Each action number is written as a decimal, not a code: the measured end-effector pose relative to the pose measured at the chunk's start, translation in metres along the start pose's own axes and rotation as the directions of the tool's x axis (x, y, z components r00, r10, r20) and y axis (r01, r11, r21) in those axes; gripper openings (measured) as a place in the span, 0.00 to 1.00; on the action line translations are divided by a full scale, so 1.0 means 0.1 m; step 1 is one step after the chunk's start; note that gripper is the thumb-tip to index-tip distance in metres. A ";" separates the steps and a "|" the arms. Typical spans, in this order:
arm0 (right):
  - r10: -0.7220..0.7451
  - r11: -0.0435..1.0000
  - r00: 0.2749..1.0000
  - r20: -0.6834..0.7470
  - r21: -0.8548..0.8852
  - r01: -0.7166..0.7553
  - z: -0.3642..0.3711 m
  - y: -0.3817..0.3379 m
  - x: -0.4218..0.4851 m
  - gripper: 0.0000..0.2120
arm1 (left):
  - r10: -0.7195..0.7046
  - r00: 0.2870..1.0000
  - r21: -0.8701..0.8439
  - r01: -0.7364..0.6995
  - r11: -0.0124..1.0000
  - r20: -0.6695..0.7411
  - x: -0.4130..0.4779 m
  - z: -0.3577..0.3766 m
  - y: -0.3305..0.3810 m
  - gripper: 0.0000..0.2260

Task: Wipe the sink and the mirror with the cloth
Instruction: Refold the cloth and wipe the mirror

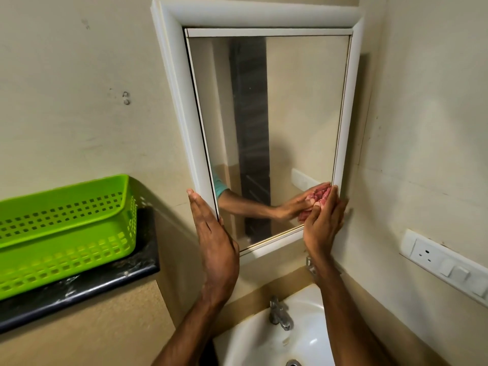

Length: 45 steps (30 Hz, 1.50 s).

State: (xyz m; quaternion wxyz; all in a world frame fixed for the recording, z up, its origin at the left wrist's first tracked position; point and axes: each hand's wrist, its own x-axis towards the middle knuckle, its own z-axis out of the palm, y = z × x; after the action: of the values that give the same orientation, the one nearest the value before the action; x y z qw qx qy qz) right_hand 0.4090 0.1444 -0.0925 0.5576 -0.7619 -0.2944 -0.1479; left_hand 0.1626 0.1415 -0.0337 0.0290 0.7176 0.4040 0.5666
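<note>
A mirror point(290, 114) in a white frame point(179, 101) hangs on the wall above a white sink point(253, 342). My right hand point(323, 225) presses a reddish cloth point(303, 215) against the glass at the mirror's lower right corner. Most of the cloth is hidden behind my palm, and its pink folds show in the reflection. My left hand point(214, 241) lies flat with fingers together against the lower left edge of the frame, holding nothing.
A chrome tap point(280, 313) stands at the back of the sink, with the drain point(293, 363) below. A green plastic basket point(66, 228) sits on a black ledge point(79, 289) at left. A socket and switch plate point(446, 262) is on the right wall.
</note>
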 end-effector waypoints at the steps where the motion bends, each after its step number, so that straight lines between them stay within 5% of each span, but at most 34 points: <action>1: 0.025 0.999 0.999 0.029 -0.021 -0.024 -0.02 -0.03 0.00 0.35 | 0.002 1.000 -0.003 -0.002 1.000 -0.007 0.00 0.00 0.00 0.50; 4: 0.062 0.992 0.991 0.121 -0.114 -0.048 -0.07 -0.11 -0.03 0.47 | -0.003 1.000 0.003 0.003 1.000 -0.027 0.01 0.03 -0.01 0.51; 9: 0.055 0.971 0.975 0.215 -0.238 -0.002 -0.23 -0.12 -0.06 0.49 | 0.020 1.000 0.082 -0.018 0.996 -0.023 0.00 0.08 -0.06 0.50; 16: -0.014 0.973 0.967 0.256 -0.218 0.071 -0.41 -0.16 -0.04 0.47 | 0.015 0.996 0.344 -0.043 0.938 0.083 -0.06 0.13 0.06 0.43; 22: 0.028 0.999 0.978 0.207 0.014 -0.032 -0.71 0.10 0.45 0.25 | 0.124 0.976 0.404 -0.188 0.895 0.180 -0.09 0.27 0.18 0.43; 25: -0.138 0.990 0.985 0.101 0.028 0.136 -0.78 0.15 0.52 0.28 | 0.135 0.975 0.406 -0.197 0.892 0.177 -0.08 0.30 0.21 0.42; 28: -0.179 0.984 0.973 0.144 0.017 0.178 -0.69 0.12 0.35 0.30 | 0.160 0.972 0.413 -0.218 0.884 0.171 -0.09 0.28 0.18 0.44; 36: 0.178 0.964 0.915 0.361 0.122 -0.235 -0.50 0.41 -0.51 0.18 | 0.174 0.965 0.437 -0.246 0.865 0.198 -0.10 0.20 0.17 0.46; 41: 0.425 0.864 0.901 0.089 0.257 -0.433 -0.33 0.23 -0.39 0.18 | 0.201 0.954 0.458 -0.284 0.842 0.222 -0.09 0.16 0.11 0.47; 45: 0.370 0.865 0.929 -0.008 0.369 -0.341 -0.41 0.27 -0.08 0.18 | 0.211 0.949 0.467 -0.299 0.832 0.233 -0.08 0.13 0.10 0.46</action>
State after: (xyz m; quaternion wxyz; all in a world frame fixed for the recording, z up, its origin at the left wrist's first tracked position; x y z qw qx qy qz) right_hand 0.4230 0.0985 -0.1040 0.7167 -0.6811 -0.1491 -0.0158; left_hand 0.1790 0.1353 -0.0399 -0.1976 0.7943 0.4321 0.3785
